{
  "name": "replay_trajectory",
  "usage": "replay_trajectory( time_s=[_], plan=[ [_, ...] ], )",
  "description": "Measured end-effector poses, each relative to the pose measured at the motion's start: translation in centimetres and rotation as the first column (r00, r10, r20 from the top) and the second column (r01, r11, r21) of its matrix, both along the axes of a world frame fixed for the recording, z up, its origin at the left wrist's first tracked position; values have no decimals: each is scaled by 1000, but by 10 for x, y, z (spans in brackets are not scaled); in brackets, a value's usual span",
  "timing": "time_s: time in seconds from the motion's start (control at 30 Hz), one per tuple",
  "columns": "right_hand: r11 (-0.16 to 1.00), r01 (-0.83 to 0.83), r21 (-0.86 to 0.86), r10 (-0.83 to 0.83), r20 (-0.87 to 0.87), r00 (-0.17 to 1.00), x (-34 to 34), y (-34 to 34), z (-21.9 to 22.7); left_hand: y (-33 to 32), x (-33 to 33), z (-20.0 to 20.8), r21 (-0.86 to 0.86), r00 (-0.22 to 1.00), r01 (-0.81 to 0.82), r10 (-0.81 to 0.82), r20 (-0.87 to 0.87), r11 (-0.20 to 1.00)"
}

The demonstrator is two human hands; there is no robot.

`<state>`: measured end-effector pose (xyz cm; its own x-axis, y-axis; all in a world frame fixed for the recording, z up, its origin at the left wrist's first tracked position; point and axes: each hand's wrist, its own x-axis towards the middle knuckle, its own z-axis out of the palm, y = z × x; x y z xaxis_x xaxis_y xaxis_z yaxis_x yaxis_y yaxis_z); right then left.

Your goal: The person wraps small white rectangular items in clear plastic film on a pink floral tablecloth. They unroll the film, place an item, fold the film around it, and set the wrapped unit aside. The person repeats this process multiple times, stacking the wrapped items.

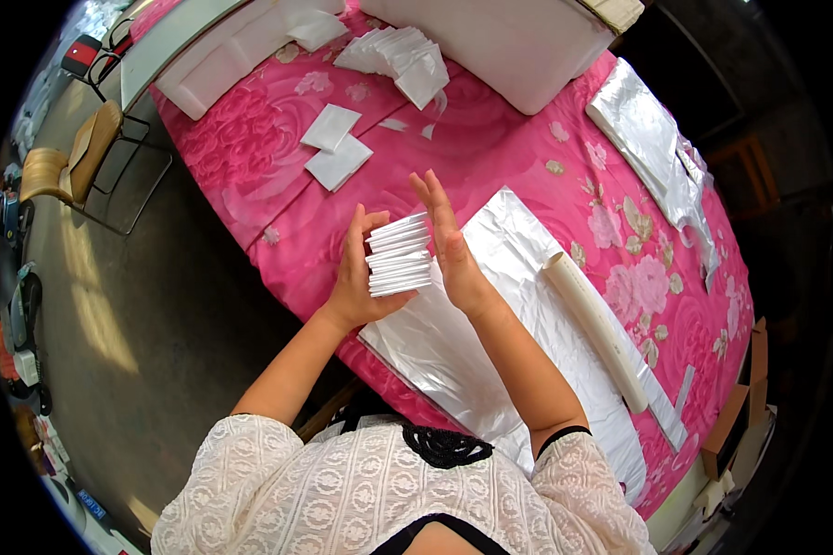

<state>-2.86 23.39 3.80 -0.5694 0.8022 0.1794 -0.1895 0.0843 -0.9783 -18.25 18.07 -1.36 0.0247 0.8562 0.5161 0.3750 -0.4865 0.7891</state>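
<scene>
A stack of folded white packets (399, 256) is held above the table's near edge, its layered edges facing up. My left hand (350, 268) wraps round the stack's left side, with fingers at the far end and the thumb at the near end. My right hand (453, 245) is upright along the stack's right side, palm toward it and fingers stretched out; whether it touches cannot be made out. Below and to the right lies a silvery-white sheet (491, 342). A pale cardboard tube (597, 328) rests on that sheet.
A pink floral cloth (491, 148) covers the table. Two square packets (339, 162) and a fanned row of white packets (398, 60) lie farther back, near white bins (500, 46). Folded silver sheeting (652, 148) sits at the right. A tan chair (88, 162) stands left.
</scene>
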Motion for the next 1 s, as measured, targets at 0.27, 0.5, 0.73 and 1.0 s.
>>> replay_trajectory(
  time_s=[0.27, 0.5, 0.73, 1.0],
  plan=[
    [899, -99, 426, -130, 477, 869, 12, -6, -21, 2, -4, -7, -79, 997, 45, -40, 65, 996],
    [966, -98, 241, -26, 464, 886, 4, 13, -16, -9, -5, -3, -203, 995, 99, -98, 15, 974],
    [974, 60, 216, -145, 405, 903, -24, 7, -11, 12, -26, 19, -344, 977, -25, 96, 190, 939],
    [785, 46, 618, -451, 519, 726, -21, 7, -31, 199, -213, 78, -495, 944, -194, 24, -330, 847]
  ],
)
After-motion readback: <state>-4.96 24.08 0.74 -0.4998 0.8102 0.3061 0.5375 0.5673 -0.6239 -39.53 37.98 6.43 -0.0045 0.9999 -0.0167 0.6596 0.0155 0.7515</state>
